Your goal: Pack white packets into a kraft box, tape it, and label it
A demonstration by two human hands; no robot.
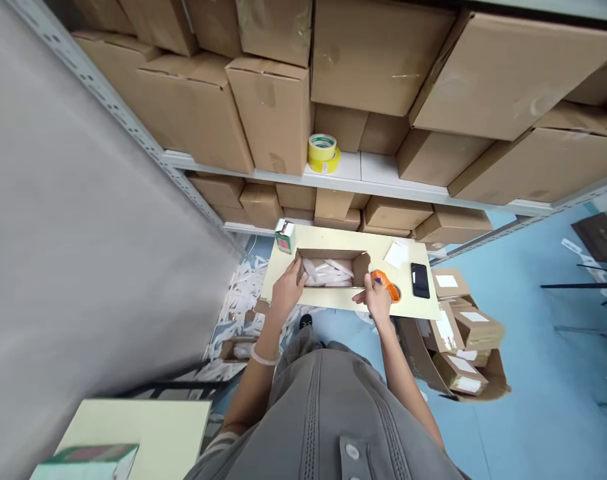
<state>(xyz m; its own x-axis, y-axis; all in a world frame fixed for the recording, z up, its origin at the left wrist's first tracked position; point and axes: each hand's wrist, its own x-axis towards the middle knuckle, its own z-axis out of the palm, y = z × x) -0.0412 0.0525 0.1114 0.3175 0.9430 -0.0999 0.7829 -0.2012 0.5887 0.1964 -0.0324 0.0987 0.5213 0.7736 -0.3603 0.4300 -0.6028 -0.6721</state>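
Observation:
An open cardboard box [333, 255] stands on a pale tabletop, with several white, wrapped-looking pieces [328, 273] inside. My left hand [287, 291] grips the box's left end, fingers on the wall and thumb near the front corner. At the right end is my right hand [377, 301], its fingers curled round an orange tape dispenser [391, 287] and some fingertips pointing toward the box's front edge. The hand covers part of the dispenser.
A small green-and-white carton [284, 236], white paper [397, 253] and a black phone [420, 280] lie around the tabletop [328, 237]. Shelves of cartons rise behind, holding tape rolls [323, 153]. A large carton of labelled boxes [501, 383] stands right; paper strips [241, 293] litter the floor left.

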